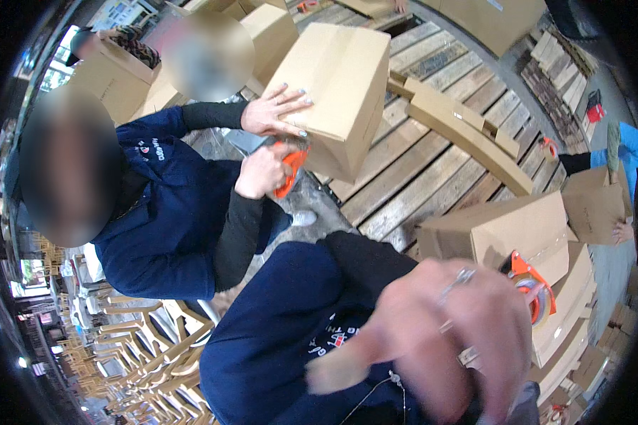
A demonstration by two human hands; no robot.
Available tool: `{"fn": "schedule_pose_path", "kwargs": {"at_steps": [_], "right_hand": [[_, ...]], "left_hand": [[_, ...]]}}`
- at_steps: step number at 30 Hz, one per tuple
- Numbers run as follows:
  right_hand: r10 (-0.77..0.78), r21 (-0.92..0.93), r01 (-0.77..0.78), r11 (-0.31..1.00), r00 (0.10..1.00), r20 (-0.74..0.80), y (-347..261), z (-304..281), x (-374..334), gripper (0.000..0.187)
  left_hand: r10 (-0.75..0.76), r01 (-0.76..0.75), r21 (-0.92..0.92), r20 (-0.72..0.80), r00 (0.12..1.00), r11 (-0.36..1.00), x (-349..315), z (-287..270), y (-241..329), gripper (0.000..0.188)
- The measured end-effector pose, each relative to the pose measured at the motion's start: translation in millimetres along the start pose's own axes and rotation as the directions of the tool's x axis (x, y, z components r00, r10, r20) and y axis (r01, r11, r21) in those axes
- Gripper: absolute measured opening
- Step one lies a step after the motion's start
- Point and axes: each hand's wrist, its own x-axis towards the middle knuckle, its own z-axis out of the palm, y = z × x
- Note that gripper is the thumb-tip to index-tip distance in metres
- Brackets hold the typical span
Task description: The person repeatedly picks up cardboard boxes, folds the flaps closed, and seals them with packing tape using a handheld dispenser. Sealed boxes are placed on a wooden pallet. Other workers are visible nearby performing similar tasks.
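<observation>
My left hand (446, 333) is large and blurred close in front of my dark blue shirt (276, 326). Rings show on its bent fingers, the thumb stands apart, and I see nothing held. An orange tape dispenser (535, 297) with a roll of tape appears just beyond its fingers, by a brown cardboard box (517, 227). I cannot tell whether they touch. My right hand does not show. To the left, a co-worker in dark blue lays one hand (280, 113) on a cardboard box (329, 71). Their other hand grips an orange tape dispenser (290, 170).
Beneath the boxes lies a wooden slatted pallet (418, 170), with a long cardboard piece (468, 138) on it. A person in blue handles an open box (595, 205) at the right. Wooden chair frames (156, 347) crowd the lower left. More boxes (273, 39) stand behind.
</observation>
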Motion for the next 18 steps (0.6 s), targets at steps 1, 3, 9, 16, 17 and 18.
{"fn": "schedule_pose_path", "kwargs": {"at_steps": [1, 3, 9, 16, 17, 18], "right_hand": [[0.013, 0.073, -0.014, 0.997, 1.0, 0.011, 10.5, 4.7, 8.7, 0.01], [0.022, 0.185, -0.028, 0.982, 0.999, 0.031, 25.6, 11.1, 22.2, 0.01], [0.012, 0.288, -0.016, 0.957, 1.0, 0.016, 28.7, 9.6, 37.4, 0.013], [-0.013, 0.346, 0.019, 0.938, 1.0, -0.018, 52.3, 10.7, 40.4, 0.017], [-0.023, 0.361, 0.033, 0.932, 0.999, -0.032, 59.4, 12.7, 41.9, 0.017], [-0.036, 0.371, 0.054, 0.927, 0.998, -0.054, 63.8, 14.8, 44.5, 0.018]], "left_hand": [[0.016, -0.017, -0.055, -0.008, 1.0, 0.998, 5.1, 2.6, 3.7, 0.054], [-0.061, 0.06, -0.056, -0.006, 0.998, 0.997, 3.2, 2.4, 5.8, 0.054], [-0.421, 0.41, 0.228, -0.003, 0.907, 0.883, -31.0, -38.3, 7.1, 0.057], [-0.512, 0.503, 0.278, -0.043, 0.858, 0.818, -46.2, -52.1, 12.0, 0.06], [-0.512, 0.503, 0.276, -0.044, 0.858, 0.819, -47.6, -52.4, 13.3, 0.061], [-0.51, 0.502, 0.27, -0.043, 0.859, 0.822, -48.3, -53.2, 15.2, 0.061]]}}
